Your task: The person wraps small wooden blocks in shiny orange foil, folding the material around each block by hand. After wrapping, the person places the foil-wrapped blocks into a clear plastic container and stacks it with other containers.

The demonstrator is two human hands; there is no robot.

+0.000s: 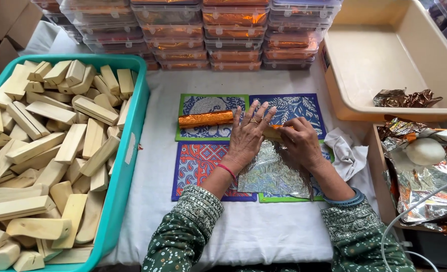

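Observation:
My left hand [247, 136] lies flat with fingers spread, pressing down on a wooden piece [273, 132] at the top edge of a silver foil sheet [270, 174]. My right hand [299, 142] pinches the same piece and the foil's orange-tinted edge from the right. A foil-wrapped orange piece [206, 119] lies just left of my left fingertips. All of this rests on patterned mats [199, 163] in blue, green and orange.
A teal bin [128, 151] of several bare wooden pieces fills the left. Clear lidded boxes [198, 30] with orange contents are stacked at the back. A beige tub [384, 55] holds crumpled foil; a box of foil scraps [425, 176] and a white cloth [347, 153] sit right.

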